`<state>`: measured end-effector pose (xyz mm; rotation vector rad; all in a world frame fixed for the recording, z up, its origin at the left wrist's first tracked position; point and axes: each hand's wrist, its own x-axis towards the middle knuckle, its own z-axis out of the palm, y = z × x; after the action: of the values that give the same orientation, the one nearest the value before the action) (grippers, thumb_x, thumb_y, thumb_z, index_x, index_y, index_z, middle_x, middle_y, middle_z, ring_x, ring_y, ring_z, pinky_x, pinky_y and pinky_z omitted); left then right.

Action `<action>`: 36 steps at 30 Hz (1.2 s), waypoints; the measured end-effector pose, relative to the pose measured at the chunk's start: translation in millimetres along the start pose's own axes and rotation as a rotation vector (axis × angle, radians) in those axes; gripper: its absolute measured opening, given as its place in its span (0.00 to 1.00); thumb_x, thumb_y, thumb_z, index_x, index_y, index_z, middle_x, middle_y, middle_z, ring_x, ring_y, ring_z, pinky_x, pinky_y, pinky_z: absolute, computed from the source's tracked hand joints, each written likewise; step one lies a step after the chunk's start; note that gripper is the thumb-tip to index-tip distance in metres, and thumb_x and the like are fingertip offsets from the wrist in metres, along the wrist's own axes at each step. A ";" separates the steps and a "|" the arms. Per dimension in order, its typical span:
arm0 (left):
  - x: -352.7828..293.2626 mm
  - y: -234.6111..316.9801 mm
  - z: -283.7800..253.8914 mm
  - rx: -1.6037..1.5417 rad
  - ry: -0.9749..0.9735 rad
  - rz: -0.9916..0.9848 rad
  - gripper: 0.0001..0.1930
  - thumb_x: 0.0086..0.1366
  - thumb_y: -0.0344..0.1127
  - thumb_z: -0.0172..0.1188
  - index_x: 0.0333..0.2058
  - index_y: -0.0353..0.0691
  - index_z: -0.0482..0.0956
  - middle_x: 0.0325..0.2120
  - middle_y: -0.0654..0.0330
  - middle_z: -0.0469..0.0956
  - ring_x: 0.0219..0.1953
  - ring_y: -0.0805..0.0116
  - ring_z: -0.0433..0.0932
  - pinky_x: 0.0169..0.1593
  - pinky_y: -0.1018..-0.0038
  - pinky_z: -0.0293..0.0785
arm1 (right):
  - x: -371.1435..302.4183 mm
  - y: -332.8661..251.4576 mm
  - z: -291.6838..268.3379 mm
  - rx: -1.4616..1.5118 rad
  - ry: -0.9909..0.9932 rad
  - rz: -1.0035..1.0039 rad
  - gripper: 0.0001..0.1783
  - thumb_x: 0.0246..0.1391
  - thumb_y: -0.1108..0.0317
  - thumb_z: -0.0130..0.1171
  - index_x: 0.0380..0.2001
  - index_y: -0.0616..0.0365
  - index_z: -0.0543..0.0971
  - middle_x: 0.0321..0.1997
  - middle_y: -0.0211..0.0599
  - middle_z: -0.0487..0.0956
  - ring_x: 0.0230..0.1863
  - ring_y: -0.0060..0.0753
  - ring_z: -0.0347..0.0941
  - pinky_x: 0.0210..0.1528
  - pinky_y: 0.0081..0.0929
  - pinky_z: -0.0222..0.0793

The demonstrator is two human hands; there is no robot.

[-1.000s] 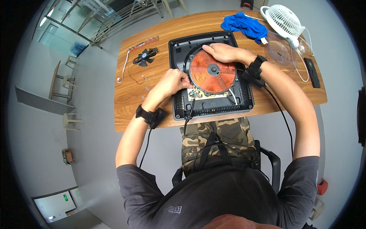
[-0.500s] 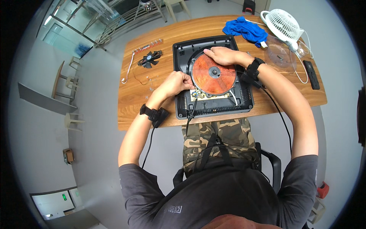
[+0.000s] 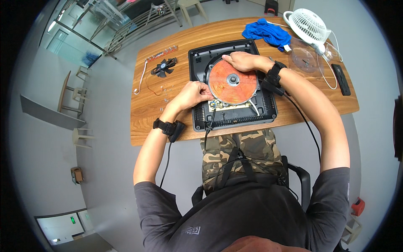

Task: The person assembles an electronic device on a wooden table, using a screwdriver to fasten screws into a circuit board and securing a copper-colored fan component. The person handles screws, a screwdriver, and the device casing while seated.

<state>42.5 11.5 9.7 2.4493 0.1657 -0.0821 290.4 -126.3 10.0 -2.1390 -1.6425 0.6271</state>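
A round induction coil (image 3: pixel 233 93) with copper-coloured windings sits in the open black housing of an induction cooker (image 3: pixel 264 110), slightly tilted. My right hand (image 3: pixel 243 61) lies over its upper right rim, thumb near the top edge and fingers closed round the side, partly hidden. At the coil's lower left rim, the fingers of my left hand (image 3: pixel 197 95) are pinched together on the edge; their tips are partly hidden. A circuit board (image 3: pixel 228 106) shows below the coil, with a white lead (image 3: pixel 255 107) and a black cable (image 3: pixel 212 122) near it.
Left of the housing lie a black cooling fan (image 3: pixel 164 67), several small screws (image 3: pixel 166 100) and an orange strip (image 3: pixel 161 54). A blue cloth (image 3: pixel 268 33), a white fan (image 3: pixel 308 25), a clear round dish (image 3: pixel 304 61) and a black bar (image 3: pixel 341 80) occupy the right side.
The coil has shifted slightly left within the housing, and the white lead beside it has moved a little. Both hands keep their places on the rim. The whole view has shifted slightly.
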 end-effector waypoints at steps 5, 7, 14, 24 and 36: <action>-6.8 2.1 -7.2 -0.026 0.038 -0.039 0.09 0.61 0.35 0.71 0.33 0.34 0.85 0.25 0.56 0.83 0.28 0.66 0.81 0.38 0.68 0.78 | -8.4 -19.9 -1.5 0.009 0.030 0.037 0.41 0.77 0.45 0.30 0.40 0.75 0.81 0.43 0.67 0.81 0.50 0.66 0.78 0.57 0.50 0.70; -13.1 8.6 -15.5 0.062 0.056 0.014 0.10 0.62 0.35 0.70 0.35 0.33 0.84 0.28 0.56 0.83 0.32 0.61 0.82 0.41 0.66 0.77 | -18.2 -32.2 -3.2 0.011 0.006 0.078 0.40 0.77 0.45 0.30 0.42 0.75 0.81 0.45 0.67 0.81 0.51 0.66 0.78 0.58 0.50 0.70; -23.5 13.7 -11.3 0.147 0.075 0.076 0.12 0.64 0.36 0.67 0.41 0.35 0.83 0.33 0.54 0.86 0.40 0.55 0.85 0.47 0.64 0.76 | -25.1 -29.7 3.7 -0.064 0.033 0.101 0.39 0.77 0.46 0.30 0.46 0.75 0.80 0.51 0.68 0.80 0.57 0.66 0.76 0.62 0.49 0.68; -27.9 24.0 -5.4 0.198 0.172 0.095 0.09 0.64 0.33 0.63 0.41 0.35 0.81 0.30 0.55 0.82 0.36 0.57 0.82 0.48 0.64 0.73 | -34.4 -13.5 10.6 -0.005 0.129 0.092 0.42 0.77 0.44 0.33 0.32 0.76 0.79 0.36 0.68 0.80 0.45 0.68 0.78 0.53 0.52 0.70; -33.3 44.8 0.1 0.241 0.090 0.237 0.15 0.60 0.39 0.70 0.42 0.41 0.79 0.33 0.61 0.76 0.39 0.63 0.76 0.55 0.65 0.63 | -42.4 -31.6 16.4 -0.135 0.075 0.141 0.36 0.77 0.49 0.34 0.46 0.74 0.81 0.50 0.65 0.82 0.56 0.65 0.77 0.60 0.51 0.71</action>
<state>15.8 -26.2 41.1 2.6955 -0.1023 0.1193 246.6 -159.0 18.6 -2.3606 -1.5449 0.4810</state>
